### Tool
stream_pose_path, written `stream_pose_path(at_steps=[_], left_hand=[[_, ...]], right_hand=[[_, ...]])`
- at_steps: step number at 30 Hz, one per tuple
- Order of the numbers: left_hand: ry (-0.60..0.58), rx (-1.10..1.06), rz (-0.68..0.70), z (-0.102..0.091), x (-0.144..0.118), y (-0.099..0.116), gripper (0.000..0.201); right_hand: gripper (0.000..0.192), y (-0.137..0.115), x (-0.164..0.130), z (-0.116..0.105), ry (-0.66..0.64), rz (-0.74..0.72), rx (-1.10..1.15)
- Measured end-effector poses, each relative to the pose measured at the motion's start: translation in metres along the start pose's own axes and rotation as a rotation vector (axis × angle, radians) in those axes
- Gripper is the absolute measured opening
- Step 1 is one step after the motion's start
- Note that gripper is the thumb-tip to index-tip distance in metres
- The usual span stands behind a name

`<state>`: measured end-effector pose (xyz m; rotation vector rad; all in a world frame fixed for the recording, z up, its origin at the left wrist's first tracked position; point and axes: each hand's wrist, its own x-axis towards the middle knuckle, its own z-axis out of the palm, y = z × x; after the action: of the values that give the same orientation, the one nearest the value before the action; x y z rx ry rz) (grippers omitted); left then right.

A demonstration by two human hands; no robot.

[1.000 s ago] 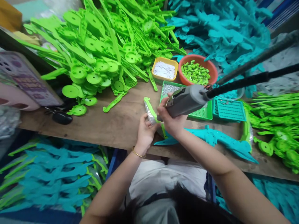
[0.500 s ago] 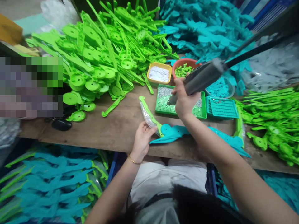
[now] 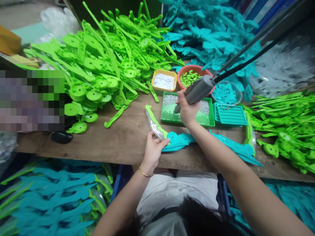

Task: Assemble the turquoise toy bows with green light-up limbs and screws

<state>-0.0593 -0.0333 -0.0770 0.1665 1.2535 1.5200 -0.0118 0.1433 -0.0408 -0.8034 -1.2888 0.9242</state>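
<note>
My left hand [image 3: 153,151] grips the left end of a plastic toy bow, its thumb lying by the joint of a lime-green limb [image 3: 161,131] and the teal grip piece [image 3: 178,140]. A clear, silvery insert [image 3: 154,124] lines that limb. Part of the bow's middle is hidden behind my right forearm. In my right hand [image 3: 189,111] is a grey electric screwdriver [image 3: 199,90], hanging from a cable, its nose pointing down over the green perforated tray [image 3: 188,120] of small screws. At the bow's far right, another green limb [image 3: 249,131] joins the teal piece.
Heaps of green parts [image 3: 98,62] and teal parts [image 3: 209,29] rise behind. Near the tray stand a yellow dish [image 3: 153,86], a red bowl [image 3: 179,70], a clear tub [image 3: 240,95] and a teal basket [image 3: 232,115]. Finished-looking bows [image 3: 56,193] are stacked below left. A person is at left.
My right hand and the screwdriver have shifted a little left and lower over the screw tray. My left hand has slid right along the limb, nearer the teal joint.
</note>
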Motion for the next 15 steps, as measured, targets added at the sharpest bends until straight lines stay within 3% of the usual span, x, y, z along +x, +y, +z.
stream_pose_path(at_steps=[4,9,15], left_hand=[[0.003,0.014,0.011,0.000,0.001,-0.001,0.075],[-0.008,-0.011,0.008,0.000,0.000,0.000,0.075],[-0.008,-0.008,0.009,0.001,-0.001,0.001,0.073]], right_hand=[[0.024,-0.032,-0.009,-0.014,-0.044,-0.029,0.084],[0.023,-0.074,-0.048,-0.036,-0.240,0.050,0.263],[0.025,-0.055,-0.072,-0.042,-0.340,0.030,0.213]])
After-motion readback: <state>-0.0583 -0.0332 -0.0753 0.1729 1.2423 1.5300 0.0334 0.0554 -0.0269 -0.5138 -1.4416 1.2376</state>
